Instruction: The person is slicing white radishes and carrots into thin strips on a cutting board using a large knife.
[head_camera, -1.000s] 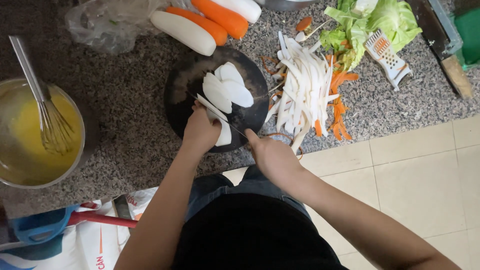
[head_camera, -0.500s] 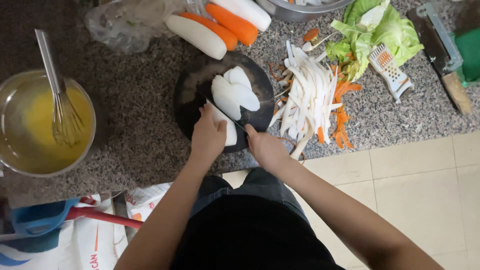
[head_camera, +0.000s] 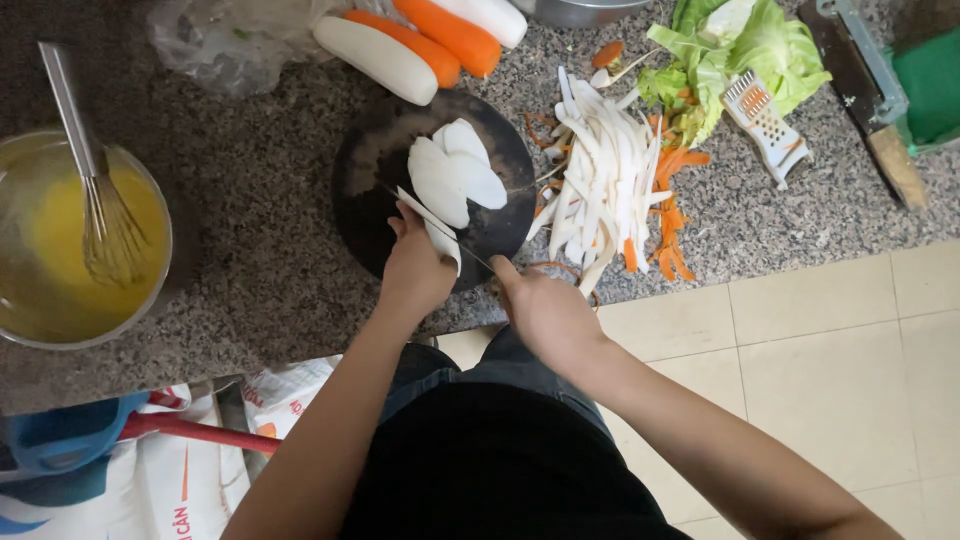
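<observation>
Radish slice (head_camera: 432, 228) sits on the near edge of the round dark cutting board (head_camera: 372, 190) — left hand (head_camera: 415, 270) pins it down, fingers curled. Loose white slices (head_camera: 455, 175) lie mid-board. Right hand (head_camera: 545, 310) closed around a knife (head_camera: 440, 222), blade across the slice. Right of the board — white strips (head_camera: 600, 180) on the granite counter (head_camera: 240, 230).

Hands (head_camera: 480, 290) over white radish slices (head_camera: 455, 180)

Bare granite (head_camera: 260, 230) left of board (head_camera: 370, 200) — strips (head_camera: 600, 180) crowd right
</observation>
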